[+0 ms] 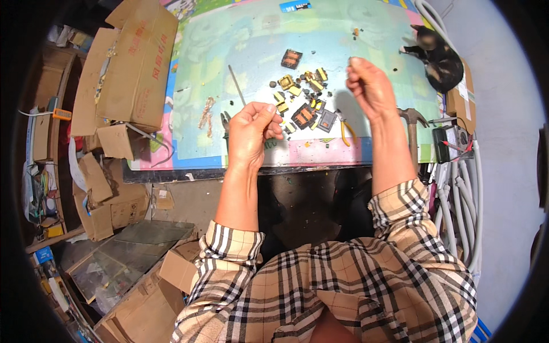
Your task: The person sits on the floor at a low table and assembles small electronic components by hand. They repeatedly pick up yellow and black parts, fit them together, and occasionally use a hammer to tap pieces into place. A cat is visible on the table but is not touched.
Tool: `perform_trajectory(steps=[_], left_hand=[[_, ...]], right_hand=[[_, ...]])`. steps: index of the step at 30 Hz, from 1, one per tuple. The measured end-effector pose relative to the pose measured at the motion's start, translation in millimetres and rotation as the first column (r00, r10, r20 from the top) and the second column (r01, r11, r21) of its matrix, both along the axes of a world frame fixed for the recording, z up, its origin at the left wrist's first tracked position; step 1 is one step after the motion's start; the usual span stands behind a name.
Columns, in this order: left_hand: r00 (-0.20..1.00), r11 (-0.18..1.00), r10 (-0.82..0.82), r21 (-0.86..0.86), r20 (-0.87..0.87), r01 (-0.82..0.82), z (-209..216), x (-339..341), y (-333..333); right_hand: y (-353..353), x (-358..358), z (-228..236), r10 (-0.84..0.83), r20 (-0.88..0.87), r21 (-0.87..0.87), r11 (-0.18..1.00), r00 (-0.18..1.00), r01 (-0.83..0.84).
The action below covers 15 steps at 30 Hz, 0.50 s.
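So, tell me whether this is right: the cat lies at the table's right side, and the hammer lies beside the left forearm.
The hammer's place is wrong: the head view shows the hammer beside the right forearm. The cat does lie at the right side of the table.

- the tabletop [200,51] is brightly lit, seemingly from above; its middle washes toward white around the small parts [286,82];
- soft shadows fall beside the left hand [250,128] and the right hand [366,83];
- the floor [194,197] is dimmer, as are the shelves [51,114] at far left;
- a black round rim swallows the corners; straight edges bow near it;
- the small piece [351,59] at the right fingertips is too indistinct to identify
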<state>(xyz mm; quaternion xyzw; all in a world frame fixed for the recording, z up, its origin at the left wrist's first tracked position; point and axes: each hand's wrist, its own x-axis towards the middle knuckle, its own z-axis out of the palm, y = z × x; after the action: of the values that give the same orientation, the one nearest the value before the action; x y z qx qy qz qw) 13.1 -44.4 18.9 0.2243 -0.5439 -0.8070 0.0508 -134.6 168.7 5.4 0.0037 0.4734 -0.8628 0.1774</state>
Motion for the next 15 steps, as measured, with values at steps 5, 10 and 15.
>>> perform_trajectory(steps=[5, 10, 15], left_hand=[[0.999, 0.999, 0.041, -0.032, 0.022, -0.041, 1.6, -5.8, 13.1], [0.993, 0.957, -0.119, -0.267, -0.017, 0.110, 1.2, -8.0, 29.3], [0.965, 0.965, -0.262, -0.028, -0.007, 0.262, -0.7, -9.8, 25.1]], right_hand=[[-13.3, 9.0, 2.2, 0.145, -0.005, -0.013, 0.989, 0.989, -0.145], [-21.3, 22.1, 10.2, 0.318, 0.031, -0.132, 0.941, 0.948, -0.312], [-36.0, 23.8, 2.8, 0.369, 0.078, -0.170, 0.920, 0.926, -0.352]])
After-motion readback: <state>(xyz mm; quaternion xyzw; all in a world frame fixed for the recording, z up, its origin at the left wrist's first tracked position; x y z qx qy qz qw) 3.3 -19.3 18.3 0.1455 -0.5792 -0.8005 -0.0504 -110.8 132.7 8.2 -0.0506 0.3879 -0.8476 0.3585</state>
